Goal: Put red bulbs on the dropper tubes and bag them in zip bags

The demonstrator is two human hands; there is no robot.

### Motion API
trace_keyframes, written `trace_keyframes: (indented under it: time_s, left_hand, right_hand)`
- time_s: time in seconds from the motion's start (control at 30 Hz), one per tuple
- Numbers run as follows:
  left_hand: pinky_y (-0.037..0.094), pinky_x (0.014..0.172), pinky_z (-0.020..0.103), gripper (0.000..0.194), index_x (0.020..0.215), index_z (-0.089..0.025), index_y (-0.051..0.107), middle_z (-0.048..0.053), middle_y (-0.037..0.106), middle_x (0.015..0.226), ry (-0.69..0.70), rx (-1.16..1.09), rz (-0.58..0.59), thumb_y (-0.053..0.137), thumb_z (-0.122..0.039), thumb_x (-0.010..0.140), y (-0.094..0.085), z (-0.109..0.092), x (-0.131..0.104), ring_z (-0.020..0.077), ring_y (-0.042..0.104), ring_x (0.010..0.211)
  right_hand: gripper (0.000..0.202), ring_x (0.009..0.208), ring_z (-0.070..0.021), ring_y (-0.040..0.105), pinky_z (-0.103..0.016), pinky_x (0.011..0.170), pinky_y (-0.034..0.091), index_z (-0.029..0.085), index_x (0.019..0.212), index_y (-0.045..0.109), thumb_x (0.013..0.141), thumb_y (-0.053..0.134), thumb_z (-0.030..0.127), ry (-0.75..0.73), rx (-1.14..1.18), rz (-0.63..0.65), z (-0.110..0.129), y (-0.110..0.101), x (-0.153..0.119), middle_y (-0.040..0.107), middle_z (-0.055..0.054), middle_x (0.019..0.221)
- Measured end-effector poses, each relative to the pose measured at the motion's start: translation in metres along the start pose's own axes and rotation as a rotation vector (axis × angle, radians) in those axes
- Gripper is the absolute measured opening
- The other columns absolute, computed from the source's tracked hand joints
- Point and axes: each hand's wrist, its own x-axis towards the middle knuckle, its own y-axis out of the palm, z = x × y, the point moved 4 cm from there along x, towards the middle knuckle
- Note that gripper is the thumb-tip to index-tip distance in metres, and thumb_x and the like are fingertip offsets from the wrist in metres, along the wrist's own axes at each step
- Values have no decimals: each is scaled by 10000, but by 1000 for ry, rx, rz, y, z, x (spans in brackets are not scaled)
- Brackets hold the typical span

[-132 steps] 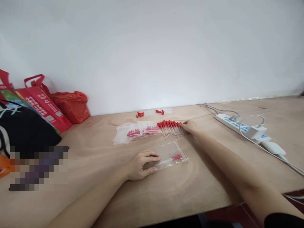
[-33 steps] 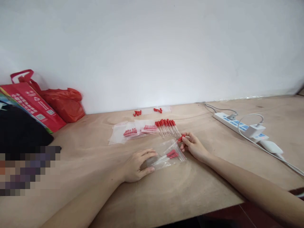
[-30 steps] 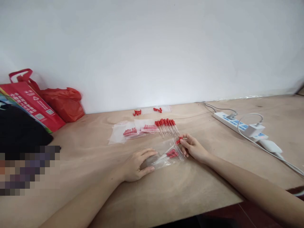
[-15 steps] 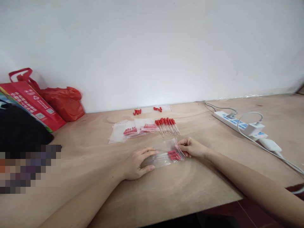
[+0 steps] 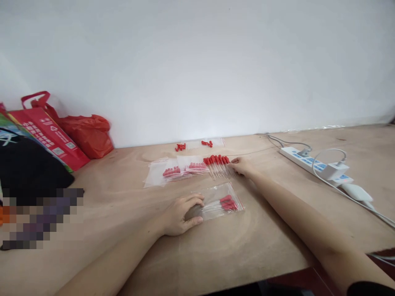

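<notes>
A clear zip bag (image 5: 216, 190) lies flat before me, with several red-bulbed droppers (image 5: 228, 203) inside, bulbs toward its right end. My left hand (image 5: 183, 213) rests on the bag's left end, fingers curved and thumb spread apart from them. Beyond the bag, loose red-bulbed droppers (image 5: 216, 160) lie side by side in a row. At the row's right end, my right hand (image 5: 241, 167) has its thumb and forefinger closed at the last dropper; the fingers partly cover its tube.
Left of the row lie filled zip bags (image 5: 171, 172), overlapping. Farther back are small red bulbs (image 5: 180, 146) and another clear bag (image 5: 220, 142). A power strip (image 5: 299, 158) with plugs and cables is at right. Red bags (image 5: 88, 135) and a black bag (image 5: 31, 168) stand at left.
My right hand has left the zip bag's right end and moved forward to the dropper row. My left hand stays on the bag, which now lies flatter. The view has shifted slightly.
</notes>
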Motion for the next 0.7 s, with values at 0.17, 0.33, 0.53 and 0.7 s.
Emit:
trace_keyframes:
  time_s: [0.17, 0.33, 0.53, 0.7]
  left_hand:
    - [370, 941, 350, 328, 1115, -215, 481, 70, 470, 1227, 8, 24, 13, 490, -335, 810, 1, -1, 1, 198, 436, 1135]
    - [375, 938, 353, 340, 1119, -206, 492, 78, 474, 1224, 23, 14, -2, 496, -334, 804, 1, 0, 1, 204, 441, 1129]
    - [378, 938, 368, 345, 1126, -220, 497, 72, 473, 1232, 13, 11, 1, 499, -333, 801, 1, -1, 1, 212, 441, 1132]
    - [375, 944, 361, 350, 1136, -221, 496, 72, 471, 1235, 11, 12, 9, 496, -331, 803, 0, -2, 1, 207, 443, 1132]
  right_hand:
    - [101, 288, -45, 317, -176, 319, 234, 143, 603, 563, 566, 651, 176, 37, -18, 32, 2, 5, 8, 387, 74, 320]
    - [62, 291, -48, 330, -178, 320, 244, 143, 564, 556, 562, 617, 129, 69, 40, 41, 0, 6, 13, 394, 66, 316]
    - [71, 299, -35, 314, -166, 311, 225, 136, 590, 559, 545, 609, 113, 66, 162, 46, -8, -1, 13, 393, 71, 345]
    - [253, 316, -32, 313, -153, 306, 223, 137, 845, 526, 594, 555, 146, 22, 309, -28, -10, -8, 11, 398, 89, 421]
